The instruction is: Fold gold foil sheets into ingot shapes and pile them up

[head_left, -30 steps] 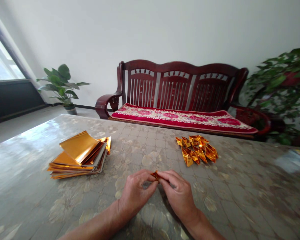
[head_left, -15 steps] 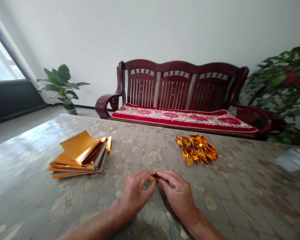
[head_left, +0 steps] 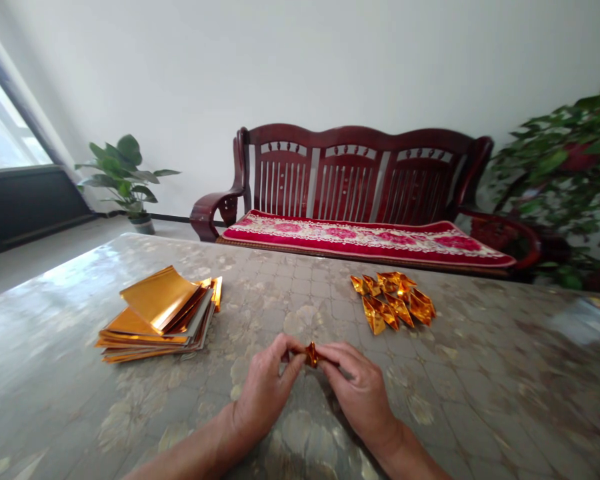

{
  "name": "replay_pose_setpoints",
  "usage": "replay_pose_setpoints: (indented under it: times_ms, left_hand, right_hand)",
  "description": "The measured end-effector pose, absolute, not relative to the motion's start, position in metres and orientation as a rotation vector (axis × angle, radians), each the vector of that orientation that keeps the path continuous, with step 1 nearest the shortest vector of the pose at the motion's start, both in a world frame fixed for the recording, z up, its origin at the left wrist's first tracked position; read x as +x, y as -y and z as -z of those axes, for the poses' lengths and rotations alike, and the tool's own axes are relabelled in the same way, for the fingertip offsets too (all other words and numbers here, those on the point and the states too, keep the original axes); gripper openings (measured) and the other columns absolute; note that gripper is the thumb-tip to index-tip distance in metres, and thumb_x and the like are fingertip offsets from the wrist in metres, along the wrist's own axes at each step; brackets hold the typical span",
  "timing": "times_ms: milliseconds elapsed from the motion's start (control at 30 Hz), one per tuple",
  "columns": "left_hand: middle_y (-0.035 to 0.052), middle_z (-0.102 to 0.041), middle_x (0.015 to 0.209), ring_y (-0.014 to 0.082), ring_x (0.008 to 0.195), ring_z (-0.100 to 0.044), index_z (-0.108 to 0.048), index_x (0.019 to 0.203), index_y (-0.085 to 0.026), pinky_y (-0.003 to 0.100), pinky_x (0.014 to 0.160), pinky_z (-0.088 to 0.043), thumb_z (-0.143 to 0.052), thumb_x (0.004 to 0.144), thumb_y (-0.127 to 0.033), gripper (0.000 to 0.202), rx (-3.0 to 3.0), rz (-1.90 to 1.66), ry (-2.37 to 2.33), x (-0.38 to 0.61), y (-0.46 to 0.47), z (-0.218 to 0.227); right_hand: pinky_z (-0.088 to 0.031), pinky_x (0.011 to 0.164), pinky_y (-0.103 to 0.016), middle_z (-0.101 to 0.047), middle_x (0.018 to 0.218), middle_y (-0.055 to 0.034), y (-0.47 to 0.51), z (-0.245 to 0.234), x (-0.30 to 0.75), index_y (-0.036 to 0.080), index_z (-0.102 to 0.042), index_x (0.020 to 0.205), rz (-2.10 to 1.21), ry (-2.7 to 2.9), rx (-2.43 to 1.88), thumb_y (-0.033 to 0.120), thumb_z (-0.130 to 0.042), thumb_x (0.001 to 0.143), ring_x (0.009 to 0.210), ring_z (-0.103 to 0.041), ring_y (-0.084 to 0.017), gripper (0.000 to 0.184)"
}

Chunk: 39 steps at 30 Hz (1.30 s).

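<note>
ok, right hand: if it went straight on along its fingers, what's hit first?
The small folded gold piece that the right hand already pinches; just beyond it, the fingers of the left hand. Exact depth is hard to judge from one view.

I can't read any text, number or sign from here; the plastic packet [head_left: 583,323] between three and four o'clock on the bench [head_left: 480,380] is too blurred.

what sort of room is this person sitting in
Probably a living room or similar sitting area: a carved wooden bench with a red floral cushion stands against the wall, beyond the table, and a leafy potted plant sits near the window.
</note>
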<state>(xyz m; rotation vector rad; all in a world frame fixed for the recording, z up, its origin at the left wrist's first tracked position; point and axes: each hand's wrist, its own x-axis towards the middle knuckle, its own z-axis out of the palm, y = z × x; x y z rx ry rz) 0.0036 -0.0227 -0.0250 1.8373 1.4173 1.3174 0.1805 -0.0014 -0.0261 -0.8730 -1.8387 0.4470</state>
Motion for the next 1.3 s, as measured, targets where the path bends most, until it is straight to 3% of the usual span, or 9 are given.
replay_pose_setpoints:
  times_ms: [67, 167, 333, 633, 800, 867, 933, 1033, 1300]
  left_hand:
    - [-0.0017, -0.073, 0.082, 0.0145, 0.077, -0.069, -0.062, 0.093, -0.022, 0.023, 0.071, -0.053, -0.058, 0.089, -0.022, 0.005, 1.768, -1.333, -1.431, 0.004, 0.021, 0.027]
    - [-0.002, -0.076, 0.086, 0.0153, 0.076, -0.071, -0.064, 0.1, -0.023, 0.024, 0.071, -0.054, -0.062, 0.085, -0.02, 0.015, 1.739, -1.317, -1.464, 0.003, 0.018, 0.027]
    - [-0.0027, -0.077, 0.084, 0.0165, 0.078, -0.071, -0.075, 0.089, -0.026, 0.023, 0.073, -0.053, -0.064, 0.086, -0.019, 0.014, 1.826, -1.221, -1.478, 0.001, 0.017, 0.024]
    - [-0.0016, -0.078, 0.084, 0.015, 0.077, -0.072, -0.077, 0.089, -0.024, 0.021, 0.072, -0.052, -0.065, 0.086, -0.016, 0.015, 1.836, -1.293, -1.396, 0.002, 0.019, 0.024]
    - [-0.002, -0.076, 0.082, 0.0134, 0.076, -0.07, -0.076, 0.091, -0.024, 0.02, 0.072, -0.05, -0.064, 0.088, -0.016, 0.015, 1.902, -1.271, -1.394, -0.003, 0.019, 0.025]
    - [-0.0021, -0.075, 0.082, 0.0127, 0.076, -0.069, -0.076, 0.091, -0.024, 0.019, 0.071, -0.049, -0.063, 0.089, -0.015, 0.016, 1.944, -1.267, -1.372, -0.005, 0.019, 0.026]
    - [-0.002, -0.074, 0.081, 0.0121, 0.075, -0.069, -0.075, 0.091, -0.024, 0.018, 0.071, -0.048, -0.062, 0.09, -0.015, 0.016, 1.973, -1.253, -1.34, -0.006, 0.02, 0.027]
    - [-0.0013, -0.073, 0.082, 0.0118, 0.077, -0.068, -0.074, 0.091, -0.023, 0.018, 0.071, -0.048, -0.059, 0.093, -0.017, 0.016, 1.996, -1.218, -1.288, -0.006, 0.021, 0.028]
    - [-0.0007, -0.073, 0.083, 0.0114, 0.077, -0.068, -0.075, 0.091, -0.023, 0.017, 0.073, -0.049, -0.059, 0.094, -0.019, 0.016, 1.986, -1.217, -1.201, -0.007, 0.02, 0.026]
  right_hand:
    - [-0.06, 0.077, -0.027, -0.076, 0.094, -0.0035, 0.001, 0.026, 0.181, 0.026, -0.075, 0.103, -0.446, 1.848, -0.87, 0.016, -0.06, 0.089, 0.084, -0.072, -0.018, 0.023]
    - [-0.06, 0.078, -0.027, -0.076, 0.094, -0.0033, 0.002, 0.025, 0.181, 0.026, -0.074, 0.103, -0.43, 1.87, -0.856, 0.015, -0.06, 0.089, 0.085, -0.072, -0.017, 0.023]
    - [-0.059, 0.078, -0.025, -0.075, 0.094, -0.0036, 0.003, 0.024, 0.182, 0.025, -0.073, 0.103, -0.386, 1.908, -0.801, 0.013, -0.059, 0.091, 0.086, -0.072, -0.016, 0.023]
    - [-0.058, 0.083, -0.027, -0.075, 0.098, -0.0044, 0.005, 0.02, 0.185, 0.024, -0.07, 0.109, -0.275, 2.007, -0.743, 0.01, -0.059, 0.089, 0.091, -0.071, -0.016, 0.026]
    - [-0.054, 0.094, -0.033, -0.073, 0.114, -0.0067, 0.012, 0.018, 0.194, 0.024, -0.063, 0.126, -0.515, 2.02, -0.778, 0.024, -0.05, 0.095, 0.106, -0.068, -0.02, 0.033]
    - [-0.054, 0.094, -0.033, -0.075, 0.11, -0.0064, 0.012, 0.019, 0.193, 0.024, -0.061, 0.128, -0.714, 1.889, -0.887, 0.029, -0.043, 0.1, 0.102, -0.07, -0.019, 0.034]
    - [-0.056, 0.088, -0.031, -0.077, 0.1, -0.0059, 0.01, 0.02, 0.19, 0.022, -0.064, 0.123, -0.918, 1.716, -0.999, 0.036, -0.043, 0.101, 0.092, -0.072, -0.019, 0.034]
    - [-0.058, 0.073, -0.028, -0.077, 0.084, -0.0052, 0.004, 0.023, 0.184, 0.019, -0.071, 0.107, -1.118, 1.526, -1.078, 0.043, -0.057, 0.092, 0.076, -0.072, -0.019, 0.031]
    - [-0.053, 0.058, -0.024, -0.069, 0.063, -0.0001, 0.0, 0.021, 0.179, 0.018, -0.077, 0.084, -1.332, 1.415, -1.113, 0.039, -0.073, 0.073, 0.058, -0.063, -0.015, 0.023]
